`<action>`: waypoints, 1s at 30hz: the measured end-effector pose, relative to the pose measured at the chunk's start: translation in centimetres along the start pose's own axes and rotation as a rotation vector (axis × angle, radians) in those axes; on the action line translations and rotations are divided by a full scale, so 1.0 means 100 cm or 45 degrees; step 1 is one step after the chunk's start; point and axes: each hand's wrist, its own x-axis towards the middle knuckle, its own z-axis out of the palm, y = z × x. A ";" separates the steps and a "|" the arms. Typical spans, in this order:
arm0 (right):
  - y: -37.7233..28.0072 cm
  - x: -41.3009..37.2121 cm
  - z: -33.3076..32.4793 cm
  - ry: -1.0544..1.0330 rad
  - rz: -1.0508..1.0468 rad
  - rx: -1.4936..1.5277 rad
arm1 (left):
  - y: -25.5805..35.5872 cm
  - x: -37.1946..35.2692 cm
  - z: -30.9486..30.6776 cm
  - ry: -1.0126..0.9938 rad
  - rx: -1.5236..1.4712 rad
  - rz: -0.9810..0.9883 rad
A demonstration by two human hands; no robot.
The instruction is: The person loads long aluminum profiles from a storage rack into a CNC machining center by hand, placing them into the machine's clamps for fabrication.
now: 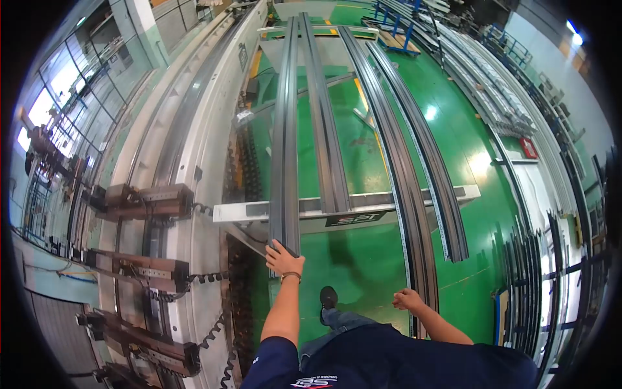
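A long grey profile (pixel 285 162) was clasped at its near end, lower centre, by the fingers of the left hand (pixel 284 259). The right hand (pixel 409 300) was curled against another profile (pixel 414 214) at lower right, and its hold could not be told. Lettering on the black plate (pixel 355 219) was illegible.

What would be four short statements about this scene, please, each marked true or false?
1. The left hand rests on the end of a long metal profile. True.
2. The floor is red. False: it is green.
3. The right hand is close beside a second dark profile. True.
4. The profiles lie on a wooden table. False: they lie across a metal crossbar.
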 end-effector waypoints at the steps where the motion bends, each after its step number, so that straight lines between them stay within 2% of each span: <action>1: -0.002 -0.003 0.004 0.000 -0.032 -0.042 | -0.008 -0.015 -0.003 -0.002 -0.009 -0.003; 6: -0.009 0.002 0.040 -0.123 -0.245 -0.324 | -0.071 -0.106 -0.003 0.015 -0.074 -0.013; 11: -0.007 -0.021 0.105 -0.263 -0.249 -0.539 | -0.146 -0.216 -0.004 0.078 -0.153 -0.016; 16: 0.027 -0.080 0.164 -0.423 -0.305 -0.749 | -0.225 -0.328 0.001 0.139 -0.222 -0.029; 20: 0.084 -0.092 0.207 -0.613 -0.260 -0.995 | -0.289 -0.429 -0.006 0.159 -0.265 -0.041; 24: 0.105 -0.102 0.242 -0.742 -0.252 -1.192 | -0.347 -0.531 -0.009 0.087 -0.237 -0.121; 28: 0.096 -0.103 0.257 -0.754 -0.287 -1.172 | -0.397 -0.613 -0.007 -0.006 -0.145 -0.201; 30: 0.087 -0.093 0.252 -0.746 -0.311 -1.080 | -0.412 -0.640 -0.011 -0.035 -0.201 -0.343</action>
